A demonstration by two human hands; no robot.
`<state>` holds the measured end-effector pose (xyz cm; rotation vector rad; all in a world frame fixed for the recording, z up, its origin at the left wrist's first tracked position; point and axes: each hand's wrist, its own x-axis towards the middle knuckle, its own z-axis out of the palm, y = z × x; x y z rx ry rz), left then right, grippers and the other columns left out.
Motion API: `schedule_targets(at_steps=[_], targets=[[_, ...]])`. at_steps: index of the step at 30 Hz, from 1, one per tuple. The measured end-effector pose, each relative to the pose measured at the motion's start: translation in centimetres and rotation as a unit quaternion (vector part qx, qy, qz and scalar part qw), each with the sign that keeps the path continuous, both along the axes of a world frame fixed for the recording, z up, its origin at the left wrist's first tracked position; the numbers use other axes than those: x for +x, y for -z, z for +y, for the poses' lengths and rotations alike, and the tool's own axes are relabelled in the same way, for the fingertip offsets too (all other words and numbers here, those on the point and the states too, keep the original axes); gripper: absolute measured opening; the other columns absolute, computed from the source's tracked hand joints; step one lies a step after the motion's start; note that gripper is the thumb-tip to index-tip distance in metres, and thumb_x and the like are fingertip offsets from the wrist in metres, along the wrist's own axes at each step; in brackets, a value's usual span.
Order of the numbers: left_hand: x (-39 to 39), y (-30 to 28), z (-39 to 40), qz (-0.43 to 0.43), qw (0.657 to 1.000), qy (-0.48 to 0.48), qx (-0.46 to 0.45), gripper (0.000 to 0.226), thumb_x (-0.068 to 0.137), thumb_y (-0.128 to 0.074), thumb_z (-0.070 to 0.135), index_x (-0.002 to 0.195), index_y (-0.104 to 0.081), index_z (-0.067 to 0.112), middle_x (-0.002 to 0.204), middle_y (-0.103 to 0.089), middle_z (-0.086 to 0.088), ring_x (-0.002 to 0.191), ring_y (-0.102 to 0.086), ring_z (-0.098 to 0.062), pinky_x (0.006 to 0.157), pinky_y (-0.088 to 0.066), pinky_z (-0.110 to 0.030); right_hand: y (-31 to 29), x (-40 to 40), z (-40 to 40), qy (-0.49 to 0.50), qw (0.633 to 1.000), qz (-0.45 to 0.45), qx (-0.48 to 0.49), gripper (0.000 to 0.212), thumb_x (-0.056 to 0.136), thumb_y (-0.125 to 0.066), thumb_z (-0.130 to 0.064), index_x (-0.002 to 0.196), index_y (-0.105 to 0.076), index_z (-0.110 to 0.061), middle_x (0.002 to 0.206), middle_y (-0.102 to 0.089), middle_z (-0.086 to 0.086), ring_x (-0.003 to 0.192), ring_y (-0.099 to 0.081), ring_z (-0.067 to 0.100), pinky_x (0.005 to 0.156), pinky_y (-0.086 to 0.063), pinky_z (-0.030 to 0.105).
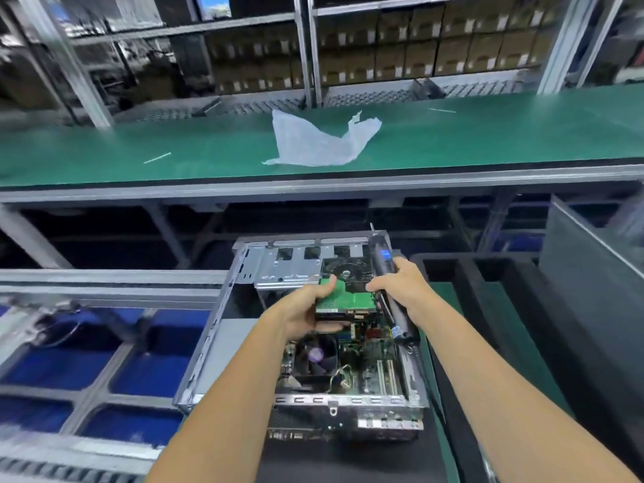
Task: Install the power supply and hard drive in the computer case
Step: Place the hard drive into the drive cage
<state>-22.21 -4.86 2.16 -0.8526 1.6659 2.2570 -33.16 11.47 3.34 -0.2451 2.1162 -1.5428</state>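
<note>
A hard drive (346, 294), its green circuit board turned up, is held over the open computer case (306, 343), just short of the metal drive cage (296, 270) that lies beyond the fingers, apparently so it can be lined up and slid into its bay. The left hand (306, 308) grips the drive's near-left corner from beneath, thumb on the board, carrying its weight; the right hand (400, 284) steadies the drive's right edge with its thumb while its fingers stay wrapped around an electric screwdriver (390, 294), seemingly kept ready for the mounting screws. Below the wrists, the motherboard (352, 364) and its cooler fan (317, 355) sit exposed; no power supply can be made out. Well beyond both hands, a crumpled white bag (320, 141) lies on the green bench (488, 134).
</note>
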Motion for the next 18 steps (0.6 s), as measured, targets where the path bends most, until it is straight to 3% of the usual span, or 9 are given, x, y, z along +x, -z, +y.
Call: schedule_targets(at_steps=[2, 7, 15, 18], targets=[[-0.2, 0.4, -0.6, -0.013, 1.000, 0.001, 0.013, 0.030, 0.094, -0.058, 0.035, 0.110, -0.066, 0.011, 0.102, -0.073, -0.009, 0.091, -0.072, -0.023, 0.064, -0.058, -0.034, 0.2, 0.1, -0.3, -0.003, 1.000, 0.006, 0.013, 0.036, 0.072, -0.078, -0.001, 0.102, -0.057, -0.006, 0.087, -0.061, 0.010, 0.070, -0.056, 0.023, 0.065, -0.046, 0.031], [0.1, 1.2, -0.6, -0.024, 0.996, 0.085, 0.009, 0.014, 0.096, -0.055, 0.011, 0.108, -0.062, 0.011, 0.096, -0.074, -0.005, 0.086, -0.072, -0.021, 0.064, -0.059, -0.036, 0.5, 0.1, 0.2, 0.020, 0.999, 0.043, 0.015, 0.030, 0.070, -0.075, -0.004, 0.093, -0.057, -0.007, 0.087, -0.064, 0.020, 0.069, -0.058, 0.029, 0.074, -0.054, 0.046], [0.4, 1.3, -0.7, -0.075, 0.980, 0.183, 0.028, 0.015, 0.097, -0.049, 0.006, 0.105, -0.061, 0.004, 0.099, -0.070, -0.015, 0.081, -0.071, -0.031, 0.061, -0.060, -0.039, 0.3, -1.3, 0.8, 0.041, 0.997, -0.025, -0.057, 0.018, 0.077, -0.068, 0.002, 0.083, -0.053, -0.007, 0.069, -0.055, 0.013, 0.043, -0.056, 0.026, 0.044, -0.050, 0.031], [0.4, 1.4, -0.9, -0.093, 0.977, 0.187, 0.035, 0.014, 0.096, -0.050, 0.006, 0.104, -0.062, 0.004, 0.095, -0.072, -0.014, 0.082, -0.071, -0.033, 0.065, -0.059, -0.041, 0.5, -1.7, 0.8, 0.035, 0.996, -0.037, -0.068, 0.018, 0.076, -0.067, 0.000, 0.082, -0.051, -0.006, 0.065, -0.052, 0.015, 0.042, -0.055, 0.027, 0.044, -0.049, 0.032]])
